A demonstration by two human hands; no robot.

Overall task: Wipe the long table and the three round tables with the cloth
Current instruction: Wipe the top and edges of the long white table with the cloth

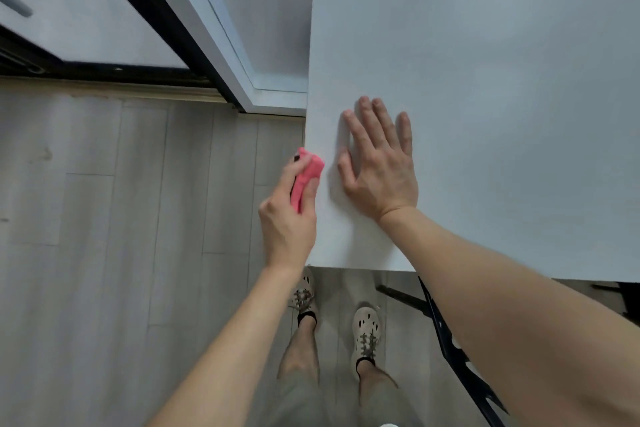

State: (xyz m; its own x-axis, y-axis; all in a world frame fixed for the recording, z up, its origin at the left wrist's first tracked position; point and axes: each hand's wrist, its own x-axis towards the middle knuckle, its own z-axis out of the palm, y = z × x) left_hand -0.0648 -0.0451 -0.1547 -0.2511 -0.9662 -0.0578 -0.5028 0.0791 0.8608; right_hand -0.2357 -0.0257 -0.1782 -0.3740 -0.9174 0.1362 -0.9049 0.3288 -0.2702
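the left hand [287, 218] is gripping the pink cloth [306, 177], folded into a narrow wad, thumb on one side and fingers curled round the other. the cloth is sitting right at the left edge of the long table [485, 80], near its close corner, its long axis running along that edge and pointing away from the person. whether the cloth is pressing on the edge face or hanging just off it cannot be told from this view.

the right hand [379, 163] is lying flat on the table top just inboard of the same edge, fingers spread and straight, holding nothing; it appears to be bracing the person. the left hand is the nearer one to the edge, and the table's long axis is running off to the right of the cloth.

judgement: the table top is lying to the right of the cloth hand, so the coming stroke would be calling for a sweep rightward onto the surface, or along the edge away from the body. no round tables are showing here. the wood floor [104, 201] is lying below the cloth.
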